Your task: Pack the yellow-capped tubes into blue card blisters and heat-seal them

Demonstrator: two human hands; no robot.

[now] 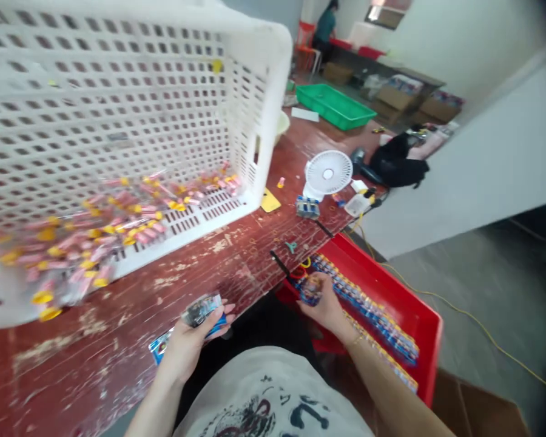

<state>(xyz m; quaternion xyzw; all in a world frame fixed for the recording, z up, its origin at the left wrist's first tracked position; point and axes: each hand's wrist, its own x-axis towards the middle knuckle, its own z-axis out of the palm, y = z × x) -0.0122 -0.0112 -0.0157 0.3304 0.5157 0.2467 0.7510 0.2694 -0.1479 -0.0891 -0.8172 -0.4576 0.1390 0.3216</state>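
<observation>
Shirt (273, 397) nearest; both hands (191, 340) grip apparently blue-printed packets (201, 309).

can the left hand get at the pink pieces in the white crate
Probably yes: the white crate opens toward the left hand, exposing the pink pieces, though that hand holds a packet.

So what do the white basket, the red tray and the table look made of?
White basket: probably plastic, semi-matte, with moulded-looking slots. Red tray: likely plastic too, smooth with a soft sheen. Table: perhaps painted wood, its red finish scratched and worn to paler patches.
</observation>
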